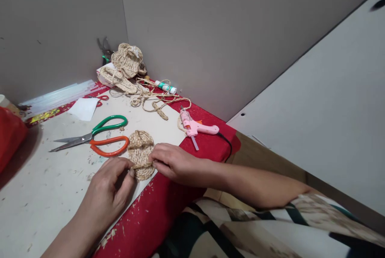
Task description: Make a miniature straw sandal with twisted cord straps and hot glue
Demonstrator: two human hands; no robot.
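A small oval piece woven of straw cord (140,152), shaped like a tiny slipper sole, lies near the front edge of the board. Across its lower part runs a strip of braided straw cord (142,166). My left hand (112,184) pinches the strip's left end between thumb and fingers. At its right end, the fingers of my right hand (174,164) are closed on the same strip; the fingertips are partly hidden. Large scissors (90,140) with one green and one orange handle lie just left of the woven piece, blades apart.
A pink glue gun (192,123) rests right on the red cloth (207,150). Farther back are loose straw cord (159,107), woven slippers (128,61), a glue stick tube (165,87), small red scissors (102,99), white paper (84,108) and clear sticks (60,95). Grey walls enclose the corner.
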